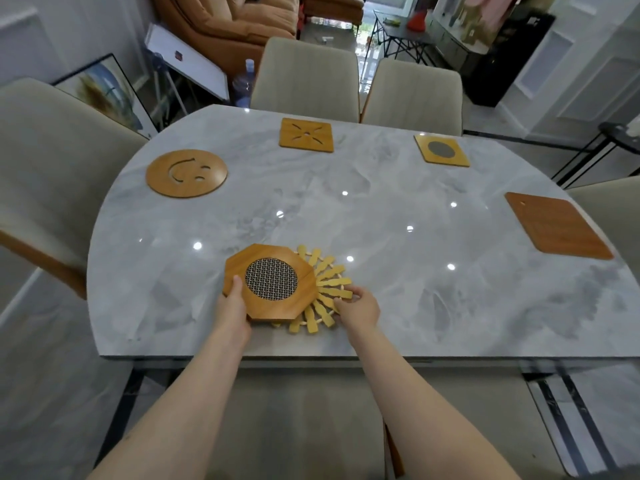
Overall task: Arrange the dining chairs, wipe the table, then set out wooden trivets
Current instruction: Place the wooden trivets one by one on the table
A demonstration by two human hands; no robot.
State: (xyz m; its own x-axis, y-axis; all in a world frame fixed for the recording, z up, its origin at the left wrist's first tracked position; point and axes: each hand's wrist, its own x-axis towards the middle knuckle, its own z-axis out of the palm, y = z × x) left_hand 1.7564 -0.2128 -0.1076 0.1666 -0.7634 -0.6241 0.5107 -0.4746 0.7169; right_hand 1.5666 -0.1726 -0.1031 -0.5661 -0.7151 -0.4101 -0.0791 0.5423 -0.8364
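A glossy grey marble-patterned worktop (381,209) with rounded corners mirrors small ceiling lights, ringed by beige upholstered dining chairs: two at the far edge (308,74) (414,93), one at the left (59,161) and part of another at the right (609,199). Beyond them stand an orange sofa (225,26), a framed picture (107,91) leaning against the wall, a white board (187,60) on a stand and a plastic water bottle (244,83). Four wooden trivets already lie flat and well apart: a round one with a smiley cut-out (186,173) at the left, a square one with petal-shaped slots (306,135) at the far side, a small square one with a dark round inset (442,150) to its right, and a darker, plain rounded-corner square (557,225) near the right edge. At the near edge, the person's left hand (232,304) grips an octagonal trivet with a round woven-mesh centre (270,282), thumb on top and fingers curled beneath its rim; it overlaps a pale, sunburst-shaped trivet of slim strung slats (329,292). The right hand (356,306) pinches the slats at that trivet's right side, fingers closed on them.
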